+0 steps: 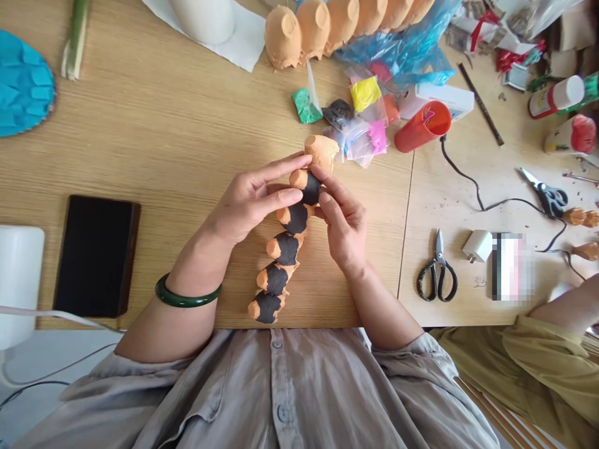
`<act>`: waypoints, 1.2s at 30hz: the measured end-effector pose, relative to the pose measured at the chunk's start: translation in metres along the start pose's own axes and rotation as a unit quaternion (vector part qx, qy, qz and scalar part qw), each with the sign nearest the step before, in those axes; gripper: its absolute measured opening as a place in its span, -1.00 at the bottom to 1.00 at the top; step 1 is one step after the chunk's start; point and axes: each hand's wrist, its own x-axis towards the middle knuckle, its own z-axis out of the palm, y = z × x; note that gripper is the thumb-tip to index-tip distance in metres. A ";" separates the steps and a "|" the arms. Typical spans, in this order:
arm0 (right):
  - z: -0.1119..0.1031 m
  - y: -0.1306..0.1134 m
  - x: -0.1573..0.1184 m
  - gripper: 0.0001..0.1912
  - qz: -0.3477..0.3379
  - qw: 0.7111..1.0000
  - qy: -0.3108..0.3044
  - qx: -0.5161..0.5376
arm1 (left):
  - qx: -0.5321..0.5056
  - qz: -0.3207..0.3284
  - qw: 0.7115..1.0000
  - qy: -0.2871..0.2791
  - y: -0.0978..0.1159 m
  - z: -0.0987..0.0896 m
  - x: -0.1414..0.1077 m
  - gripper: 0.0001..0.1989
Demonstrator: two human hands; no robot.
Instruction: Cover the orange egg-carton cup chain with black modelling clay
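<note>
A strip of orange egg-carton cups runs away from the table's front edge, tilted slightly right. Most of its cups carry a black covering around the middle, while their rounded tips stay orange. The farthest cup is plain orange. My left hand grips the strip from the left, its thumb and fingers around the second-farthest cup. From the right, my right hand presses thumb and index finger on that cup's black covering. The undersides of the fingers are hidden.
Bagged coloured lumps, including yellow and green, lie beyond the strip near a red cup. More orange egg-carton cups stand behind. Scissors and a charger lie right; a black tablet-like slab left. Another person's arm is at right.
</note>
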 end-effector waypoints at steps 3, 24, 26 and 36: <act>0.003 0.001 -0.001 -0.38 -0.006 1.000 -0.020 0.006 | 0.005 -0.028 1.000 0.003 -0.004 0.000 -0.002 -0.36; -0.001 -0.007 0.006 -0.47 0.031 0.997 -0.050 0.053 | -0.001 0.046 0.998 0.053 -0.016 -0.007 0.007 -0.60; -0.004 -0.010 0.009 -0.43 0.037 0.996 -0.068 0.047 | -0.003 0.053 0.997 0.059 -0.017 -0.006 0.008 -0.61; -0.021 -0.014 0.021 -0.39 0.033 0.990 -0.135 0.011 | 0.015 0.087 0.995 0.045 -0.021 -0.007 0.013 -0.62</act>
